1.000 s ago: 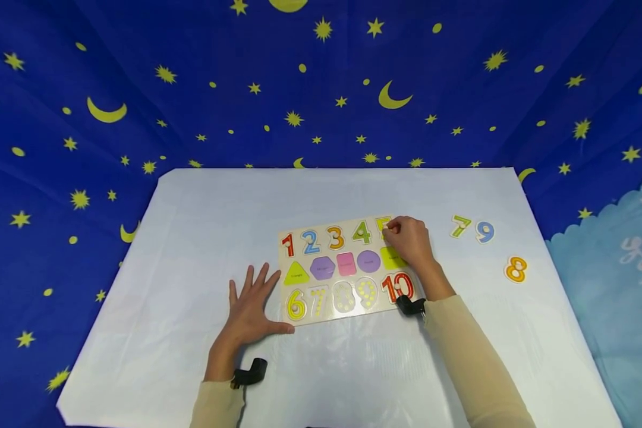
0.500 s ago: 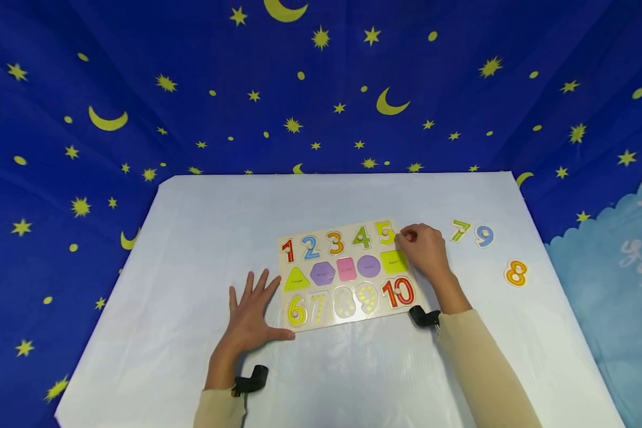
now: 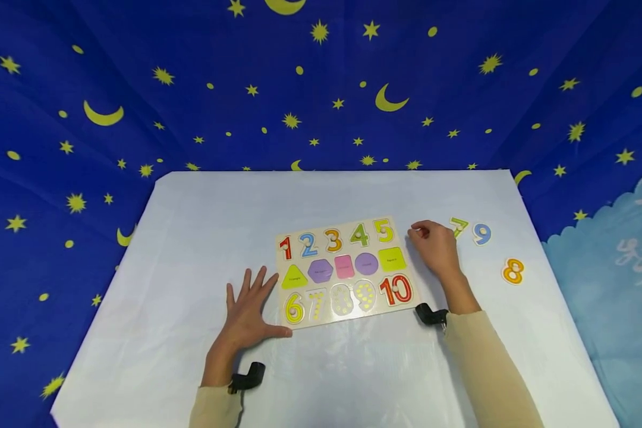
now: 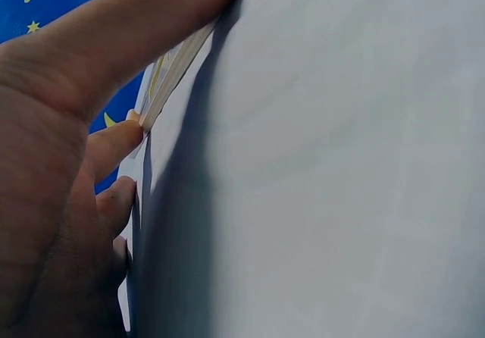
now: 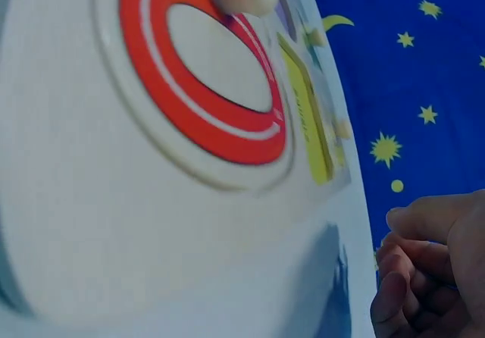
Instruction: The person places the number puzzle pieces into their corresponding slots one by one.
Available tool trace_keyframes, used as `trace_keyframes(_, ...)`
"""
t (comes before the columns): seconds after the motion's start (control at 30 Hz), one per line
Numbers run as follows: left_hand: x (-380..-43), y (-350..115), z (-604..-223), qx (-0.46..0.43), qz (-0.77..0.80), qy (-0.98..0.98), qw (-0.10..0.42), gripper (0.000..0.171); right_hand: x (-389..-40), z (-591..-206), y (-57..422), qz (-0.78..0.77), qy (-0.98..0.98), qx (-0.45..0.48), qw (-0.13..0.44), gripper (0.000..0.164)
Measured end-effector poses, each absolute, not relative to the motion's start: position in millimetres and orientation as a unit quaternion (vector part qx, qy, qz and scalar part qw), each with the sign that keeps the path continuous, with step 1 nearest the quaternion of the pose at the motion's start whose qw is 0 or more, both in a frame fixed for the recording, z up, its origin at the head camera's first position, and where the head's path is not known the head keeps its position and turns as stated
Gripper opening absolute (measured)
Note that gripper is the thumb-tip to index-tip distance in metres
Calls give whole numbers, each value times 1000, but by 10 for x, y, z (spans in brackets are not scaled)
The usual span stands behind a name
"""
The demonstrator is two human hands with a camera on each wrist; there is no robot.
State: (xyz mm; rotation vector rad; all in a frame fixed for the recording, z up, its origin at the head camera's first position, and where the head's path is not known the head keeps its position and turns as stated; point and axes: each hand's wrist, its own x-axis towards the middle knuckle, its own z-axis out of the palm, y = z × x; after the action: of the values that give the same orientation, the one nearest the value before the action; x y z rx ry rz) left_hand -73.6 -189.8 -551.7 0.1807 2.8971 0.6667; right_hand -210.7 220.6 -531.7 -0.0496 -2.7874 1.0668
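A wooden number puzzle board (image 3: pixel 270 255) lies slightly turned on the table. Pieces 1 to 6 and 10 sit in it, while the recesses for 7, 8 and 9 show printed dots. My left hand (image 3: pixel 246 318) lies at the board's left edge with fingers spread; its thumb and a finger touch that edge in the left wrist view. Off the board's right side, my right hand (image 3: pixel 434 246) hovers with loosely curled fingers (image 5: pixel 390 292) and nothing visible between them. Close by are the green 7 piece (image 3: pixel 458 226), partly covered by the hand, and the blue 9 piece (image 3: pixel 482 234).
The orange 8 piece (image 3: pixel 513 271) lies farther right on the white table (image 3: pixel 214 208). A blue curtain with yellow stars (image 3: pixel 235 71) hangs behind the table's far edge. Black wrist cameras (image 3: pixel 430 314) sit on both wrists.
My right hand has let go of the yellow 5 piece, which stays in the board, and has moved right toward the loose 7. The left hand holds its place.
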Motion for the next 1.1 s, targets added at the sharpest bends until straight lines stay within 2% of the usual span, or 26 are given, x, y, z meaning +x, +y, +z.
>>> trace_keyframes(0.43, -718, -1912, -5517, 57, 221, 970, 85, 128, -2050, -5320, 2505, 350, -922, -53, 154, 23)
trace_keyframes(0.6, -695, -1935, -5526, 54, 218, 971, 81, 128, -2038, -5355, 2587, 352, -920, -73, 154, 28)
trace_keyframes(0.9, -716, -1935, -5497, 64, 222, 970, 79, 129, -2038, -5327, 2817, 348, -911, -177, 134, 38)
trace_keyframes(1.1, -722, -1926, -5480, 65, 226, 969, 77, 128, -2039, -5336, 2956, 345, -910, -193, 125, 40)
